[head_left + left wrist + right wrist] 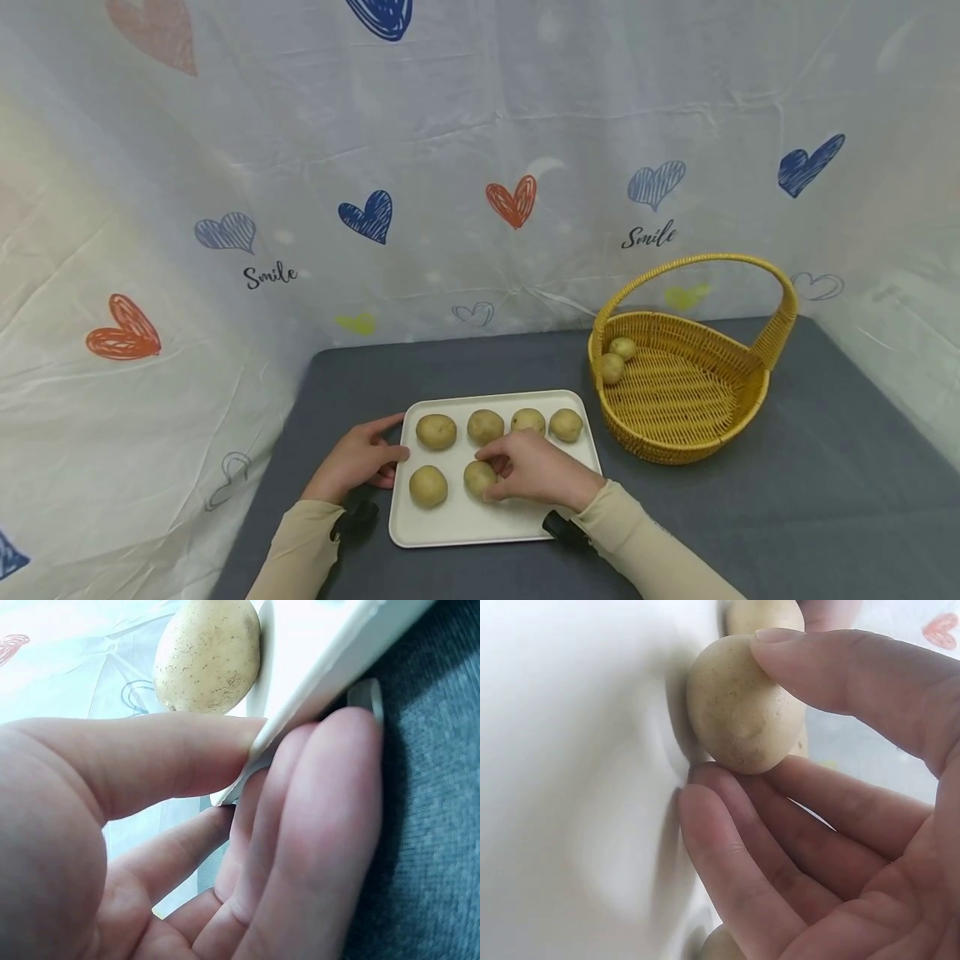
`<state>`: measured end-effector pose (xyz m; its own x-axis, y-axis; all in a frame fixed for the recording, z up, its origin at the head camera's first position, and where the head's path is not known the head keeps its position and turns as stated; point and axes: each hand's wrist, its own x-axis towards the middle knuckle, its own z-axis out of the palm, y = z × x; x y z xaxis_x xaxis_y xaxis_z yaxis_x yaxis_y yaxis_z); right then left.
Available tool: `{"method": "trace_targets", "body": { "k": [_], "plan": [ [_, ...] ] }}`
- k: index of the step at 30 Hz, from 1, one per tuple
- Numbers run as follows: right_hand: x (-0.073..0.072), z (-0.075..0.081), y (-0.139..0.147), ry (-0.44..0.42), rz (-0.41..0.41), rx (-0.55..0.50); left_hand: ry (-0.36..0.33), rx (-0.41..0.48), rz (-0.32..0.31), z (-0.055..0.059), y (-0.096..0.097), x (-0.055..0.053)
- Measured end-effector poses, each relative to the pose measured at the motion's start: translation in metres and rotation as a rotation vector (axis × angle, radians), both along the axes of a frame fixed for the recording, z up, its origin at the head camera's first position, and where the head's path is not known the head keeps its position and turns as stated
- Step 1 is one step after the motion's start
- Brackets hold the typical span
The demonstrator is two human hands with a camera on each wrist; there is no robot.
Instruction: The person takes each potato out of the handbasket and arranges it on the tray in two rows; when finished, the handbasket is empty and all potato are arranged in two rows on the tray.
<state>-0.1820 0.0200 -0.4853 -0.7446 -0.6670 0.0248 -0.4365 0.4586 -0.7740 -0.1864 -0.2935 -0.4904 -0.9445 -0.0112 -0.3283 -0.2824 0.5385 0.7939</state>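
A white rectangular tray [517,527] lies on the table, bearing several potatoes. My left hand [358,458] holds its left rim; in the left wrist view the thumb presses the rim's top and the fingers [322,795] curl against its underside. With thumb and fingertips, my right hand [536,471] pinches a potato [478,479] in the front row, which appears to rest on the tray. The right wrist view shows this potato [739,705] between thumb and fingers. Left of it sits another potato [428,487]. The back row includes a potato [436,432] at its left end.
A yellow wicker basket [675,454] with a tall arched handle stands right of the tray, two potatoes [612,367] at its left inside wall. A dark grey cloth [450,367] covers the table. Behind hangs a white curtain [450,125] with printed hearts.
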Motion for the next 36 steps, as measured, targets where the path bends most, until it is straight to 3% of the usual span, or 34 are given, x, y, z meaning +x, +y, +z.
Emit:
{"method": "trace_targets", "body": {
  "k": [28, 32, 36],
  "plan": [
    [0.001, 0.004, 0.013, 0.005, -0.006, 0.015, 0.001, -0.019, -0.026, 0.001, 0.006, -0.004],
    [0.002, 0.013, 0.02, -0.022, -0.01, 0.021, 0.0, -0.018, -0.023, 0.001, 0.004, -0.004],
    [0.002, 0.033, 0.044, -0.06, -0.032, 0.0, -0.011, -0.021, -0.028, -0.001, 0.0, -0.003]
  ]
}}
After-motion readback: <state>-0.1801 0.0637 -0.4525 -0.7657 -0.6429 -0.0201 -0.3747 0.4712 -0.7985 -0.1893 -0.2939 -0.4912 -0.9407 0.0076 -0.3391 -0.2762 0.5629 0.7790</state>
